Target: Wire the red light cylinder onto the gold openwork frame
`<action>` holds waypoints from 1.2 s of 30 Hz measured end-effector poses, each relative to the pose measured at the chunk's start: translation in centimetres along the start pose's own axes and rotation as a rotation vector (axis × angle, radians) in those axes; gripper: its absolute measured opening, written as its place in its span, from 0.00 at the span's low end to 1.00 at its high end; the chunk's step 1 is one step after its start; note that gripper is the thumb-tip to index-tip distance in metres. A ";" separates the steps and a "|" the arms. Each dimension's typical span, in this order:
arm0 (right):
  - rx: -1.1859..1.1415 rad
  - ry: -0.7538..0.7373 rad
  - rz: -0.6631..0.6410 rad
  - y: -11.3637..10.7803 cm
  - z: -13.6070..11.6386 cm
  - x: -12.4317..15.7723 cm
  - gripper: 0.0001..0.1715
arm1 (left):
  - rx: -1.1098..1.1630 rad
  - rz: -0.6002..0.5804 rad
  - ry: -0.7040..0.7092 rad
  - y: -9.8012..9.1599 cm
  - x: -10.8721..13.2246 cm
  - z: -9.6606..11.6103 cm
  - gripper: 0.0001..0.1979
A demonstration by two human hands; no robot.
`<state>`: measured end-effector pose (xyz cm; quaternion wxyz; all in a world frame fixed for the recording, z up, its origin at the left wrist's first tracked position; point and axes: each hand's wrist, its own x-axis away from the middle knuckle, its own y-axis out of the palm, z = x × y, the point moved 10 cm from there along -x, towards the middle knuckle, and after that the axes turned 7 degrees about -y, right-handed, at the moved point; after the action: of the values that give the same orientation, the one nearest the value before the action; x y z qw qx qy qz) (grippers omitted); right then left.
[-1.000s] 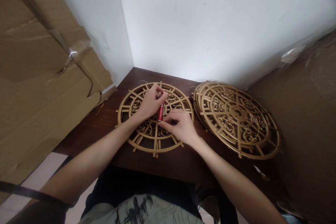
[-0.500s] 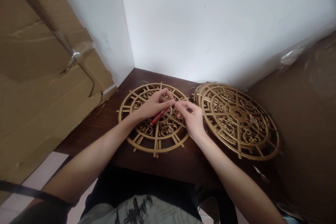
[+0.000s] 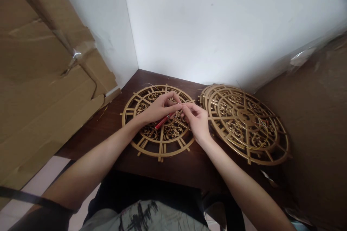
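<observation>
My left hand (image 3: 164,109) and my right hand (image 3: 198,121) meet fingertip to fingertip over a round gold openwork frame (image 3: 162,148) with scrollwork and spokes. Both thumbs and forefingers are pinched closed; what lies between them is too small to make out. A slim red tool (image 3: 161,122) pokes out beneath my left palm, its far end hidden, and I cannot tell whether that hand grips it or it rests on the frame. Near the frame's top edge curls a thin wire (image 3: 150,84).
To the right lies a stack of similar gold frames (image 3: 247,151), with thin yellow wire (image 3: 261,147) on top. Large cardboard boxes (image 3: 32,90) stand left and right (image 3: 317,126). A white wall (image 3: 211,25) rises behind the dark brown table (image 3: 173,173).
My fingertips have shifted very slightly and stay pinched together. The red tool and the gold frames keep their places.
</observation>
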<state>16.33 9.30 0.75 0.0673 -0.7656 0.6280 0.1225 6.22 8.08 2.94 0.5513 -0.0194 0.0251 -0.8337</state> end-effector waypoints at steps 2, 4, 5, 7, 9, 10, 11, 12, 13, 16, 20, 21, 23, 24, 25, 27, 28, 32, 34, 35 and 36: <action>0.005 0.005 -0.011 0.1 0.0 0.0 0.12 | -0.004 0.004 0.000 0.0 0.0 0.0 0.10; -0.004 0.012 -0.012 0.2 0.1 0.1 0.12 | -0.007 0.004 -0.005 0.0 0.0 0.0 0.10; -0.010 0.015 -0.010 0.2 0.1 0.1 0.12 | -0.007 0.004 -0.005 0.0 0.0 0.0 0.10; -0.019 0.014 -0.005 0.1 0.2 0.1 0.11 | -0.004 0.001 -0.006 0.0 0.0 0.1 0.10; -0.025 0.008 -0.002 0.1 0.2 0.1 0.10 | 0.012 -0.006 -0.014 0.2 0.1 0.2 0.10; -0.028 0.005 0.000 0.0 0.1 0.1 0.10 | 0.023 -0.010 -0.019 0.2 0.1 0.3 0.10; -0.034 0.002 0.004 0.0 0.1 0.1 0.10 | 0.034 -0.013 -0.023 0.3 0.1 0.3 0.10; -0.040 -0.002 0.007 0.0 0.0 0.1 0.10 | 0.042 -0.013 -0.023 0.3 0.2 0.4 0.10; -0.047 -0.006 0.012 0.0 0.0 0.1 0.10 | 0.043 -0.013 -0.021 0.3 0.2 0.5 0.11; -0.061 -0.015 0.025 0.0 -0.1 0.0 0.10 | 0.020 -0.007 -0.005 0.2 0.1 0.5 0.12; -0.073 -0.008 0.031 0.0 -0.1 0.1 0.09 | -0.008 0.007 0.031 -0.2 0.0 0.4 0.12; -0.073 -0.005 0.032 -0.1 -0.1 0.2 0.09 | -0.013 0.009 0.040 -0.3 -0.1 0.4 0.12; -0.066 0.000 0.037 -0.1 -0.1 0.2 0.09 | -0.021 0.016 0.048 -0.4 -0.1 0.4 0.12; -0.061 -0.001 0.041 -0.2 -0.1 0.2 0.09 | -0.025 0.018 0.046 -0.4 -0.1 0.4 0.11; -0.056 -0.004 0.045 -0.2 -0.2 0.2 0.09 | -0.029 0.020 0.042 -0.5 0.0 0.4 0.11; -0.046 -0.013 0.047 -0.2 -0.3 0.2 0.09 | -0.039 0.020 0.034 -0.5 0.0 0.4 0.12; -0.041 -0.018 0.047 -0.2 -0.4 0.2 0.09 | -0.044 0.019 0.034 -0.5 0.0 0.5 0.12; -0.016 -0.033 0.045 -0.2 -0.6 0.3 0.09 | -0.061 0.014 0.041 -0.4 0.1 0.8 0.12; -0.009 -0.036 0.045 -0.2 -0.6 0.3 0.09 | -0.063 0.009 0.040 -0.4 0.1 0.8 0.13; -0.004 -0.037 0.045 -0.2 -0.6 0.4 0.09 | -0.064 0.005 0.040 -0.4 0.1 0.7 0.13; 0.002 -0.040 0.046 -0.2 -0.7 0.4 0.09 | -0.064 0.002 0.041 -0.4 0.1 0.7 0.13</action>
<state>16.68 8.83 1.28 0.0778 -0.7483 0.6440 0.1387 5.92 8.14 3.67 0.5508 -0.0198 0.0630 -0.8320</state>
